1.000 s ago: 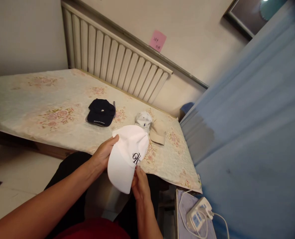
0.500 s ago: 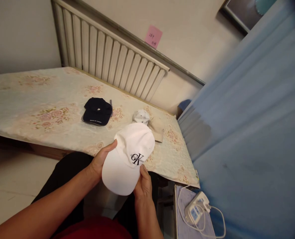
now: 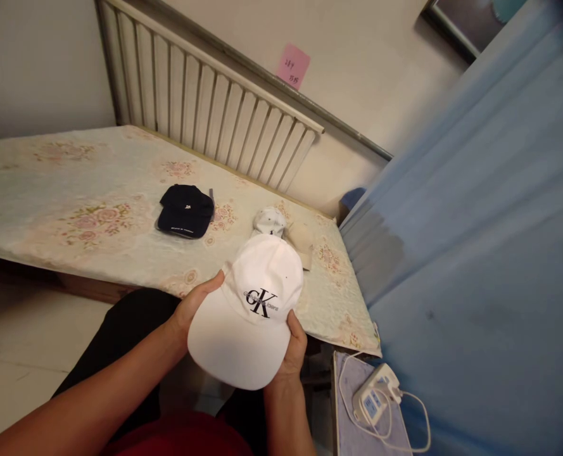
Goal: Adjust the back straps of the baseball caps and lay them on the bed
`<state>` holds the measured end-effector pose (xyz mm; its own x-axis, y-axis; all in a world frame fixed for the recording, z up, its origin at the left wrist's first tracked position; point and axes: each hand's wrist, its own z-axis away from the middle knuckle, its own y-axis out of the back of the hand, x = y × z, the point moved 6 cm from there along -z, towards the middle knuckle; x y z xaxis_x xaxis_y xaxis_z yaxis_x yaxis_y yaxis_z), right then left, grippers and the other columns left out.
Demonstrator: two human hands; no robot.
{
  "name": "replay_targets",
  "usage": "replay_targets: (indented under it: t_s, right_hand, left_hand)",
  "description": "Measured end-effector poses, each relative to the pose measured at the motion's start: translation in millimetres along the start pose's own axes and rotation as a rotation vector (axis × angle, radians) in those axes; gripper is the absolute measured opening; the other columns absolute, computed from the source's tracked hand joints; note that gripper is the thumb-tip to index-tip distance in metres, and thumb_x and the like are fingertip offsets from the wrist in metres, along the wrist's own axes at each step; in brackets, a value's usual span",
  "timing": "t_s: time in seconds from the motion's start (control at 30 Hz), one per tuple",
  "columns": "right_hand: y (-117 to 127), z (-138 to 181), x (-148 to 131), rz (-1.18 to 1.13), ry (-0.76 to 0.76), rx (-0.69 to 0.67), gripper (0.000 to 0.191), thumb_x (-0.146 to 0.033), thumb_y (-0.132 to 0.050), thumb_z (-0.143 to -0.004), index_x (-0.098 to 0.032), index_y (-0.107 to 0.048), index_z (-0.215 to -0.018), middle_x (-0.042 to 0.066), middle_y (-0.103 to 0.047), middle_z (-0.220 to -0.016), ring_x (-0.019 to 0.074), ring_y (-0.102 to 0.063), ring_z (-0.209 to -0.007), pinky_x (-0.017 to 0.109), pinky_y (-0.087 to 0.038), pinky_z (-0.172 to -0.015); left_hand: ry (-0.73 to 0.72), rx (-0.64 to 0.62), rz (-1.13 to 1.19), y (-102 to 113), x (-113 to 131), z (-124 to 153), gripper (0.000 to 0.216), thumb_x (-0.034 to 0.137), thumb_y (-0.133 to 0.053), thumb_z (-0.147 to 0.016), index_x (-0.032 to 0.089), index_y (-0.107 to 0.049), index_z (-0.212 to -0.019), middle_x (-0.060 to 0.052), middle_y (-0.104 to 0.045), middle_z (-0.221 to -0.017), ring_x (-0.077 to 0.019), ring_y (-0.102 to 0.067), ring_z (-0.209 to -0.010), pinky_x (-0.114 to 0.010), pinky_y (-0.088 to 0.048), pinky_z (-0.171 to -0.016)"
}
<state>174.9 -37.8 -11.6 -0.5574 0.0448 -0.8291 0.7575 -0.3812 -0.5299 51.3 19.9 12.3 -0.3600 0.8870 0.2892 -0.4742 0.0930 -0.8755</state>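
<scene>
A white baseball cap (image 3: 243, 335) with black lettering on its front is held over my lap, brim toward me. My left hand (image 3: 193, 307) grips its left side, thumb on top near where brim meets crown. My right hand (image 3: 293, 351) holds the right side of the brim, thumb up along the edge; the other fingers of both hands are hidden beneath the cap. Beyond it on the bed lie a second white cap (image 3: 269, 220) and a beige cap (image 3: 301, 244), both partly covered by the held one. A dark navy cap (image 3: 186, 212) rests farther left.
The bed (image 3: 133, 253) has a floral cover and a slatted white rail (image 3: 209, 101) along the wall. A blue curtain (image 3: 475, 253) hangs at right. On a small stand (image 3: 347, 430) lies a white power strip (image 3: 376, 396) with a looped cable. A pink note (image 3: 293, 65) is on the wall.
The white cap has turned so its front faces me more squarely, spreading the brim wider in view. My right hand has shifted slightly right and up with it; my left hand stays nearly still.
</scene>
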Motion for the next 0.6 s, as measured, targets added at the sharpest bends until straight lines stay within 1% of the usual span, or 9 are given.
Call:
replay_targets:
  t_s: [0.1, 0.23, 0.33, 0.4, 0.5, 0.53, 0.6]
  right_hand:
    - [-5, 0, -1, -0.032, -0.033, -0.033, 0.061, -0.058, -0.043, -0.085, -0.011, -0.069, -0.113, 0.015, -0.073, -0.108, 0.0341, -0.067, -0.107, 0.059, -0.049, -0.093]
    - [-3, 2, -6, -0.136, -0.023, -0.034, 0.052, -0.056, -0.051, -0.080, -0.015, -0.072, -0.105, 0.014, -0.074, -0.104, 0.0345, -0.065, -0.110, 0.059, -0.046, -0.097]
    - [7, 5, -8, -0.196, 0.011, 0.010, 0.038, -0.046, -0.056, -0.076, -0.018, -0.072, -0.097, 0.010, -0.075, -0.099, 0.0317, -0.066, -0.110, 0.056, -0.043, -0.104]
    - [15, 8, -8, -0.215, 0.036, 0.038, 0.034, -0.035, -0.058, -0.070, -0.020, -0.072, -0.096, 0.008, -0.075, -0.100, 0.0298, -0.067, -0.106, 0.055, -0.041, -0.106]
    - [23, 12, -8, -0.194, 0.061, 0.018, 0.047, -0.026, -0.054, -0.060, -0.021, -0.071, -0.104, 0.008, -0.075, -0.103, 0.0300, -0.068, -0.102, 0.057, -0.042, -0.104]
    - [25, 14, -8, -0.186, 0.064, 0.002, 0.051, -0.025, -0.053, -0.059, -0.021, -0.070, -0.106, 0.008, -0.075, -0.103, 0.0302, -0.069, -0.101, 0.058, -0.043, -0.103]
    - [27, 16, -9, -0.188, 0.068, -0.028, 0.053, -0.025, -0.053, -0.059, -0.021, -0.070, -0.108, 0.007, -0.075, -0.102, 0.0296, -0.069, -0.099, 0.057, -0.044, -0.102]
  left_hand:
    - [0.005, 0.020, 0.016, 2, -2, -1, 0.065, 0.052, -0.050, -0.088, 0.006, -0.053, -0.135, -0.018, -0.076, -0.096, -0.0377, -0.070, -0.098, -0.050, -0.053, -0.088]
    - [-0.027, 0.093, 0.009, 4, 0, -2, 0.062, 0.050, -0.049, -0.089, 0.007, -0.055, -0.133, -0.018, -0.076, -0.094, -0.0373, -0.071, -0.094, -0.049, -0.054, -0.085]
    - [-0.047, 0.116, 0.016, 4, 2, 0, 0.060, 0.050, -0.051, -0.088, 0.009, -0.057, -0.132, -0.017, -0.076, -0.093, -0.0374, -0.071, -0.092, -0.049, -0.055, -0.084]
    - [-0.049, 0.098, 0.028, 4, 2, 2, 0.060, 0.050, -0.053, -0.087, 0.010, -0.057, -0.132, -0.016, -0.076, -0.092, -0.0376, -0.071, -0.093, -0.049, -0.055, -0.084]
    - [-0.016, 0.038, 0.037, 5, -1, 3, 0.064, 0.051, -0.056, -0.085, 0.010, -0.055, -0.134, -0.016, -0.076, -0.094, -0.0385, -0.070, -0.097, -0.051, -0.054, -0.086]
    - [0.000, 0.013, 0.041, 5, -3, 4, 0.066, 0.052, -0.056, -0.085, 0.010, -0.054, -0.135, -0.016, -0.076, -0.095, -0.0388, -0.069, -0.099, -0.051, -0.053, -0.087]
    - [0.019, -0.030, 0.047, 5, -4, 4, 0.068, 0.054, -0.056, -0.084, 0.009, -0.053, -0.136, -0.016, -0.076, -0.097, -0.0390, -0.068, -0.100, -0.051, -0.052, -0.088]
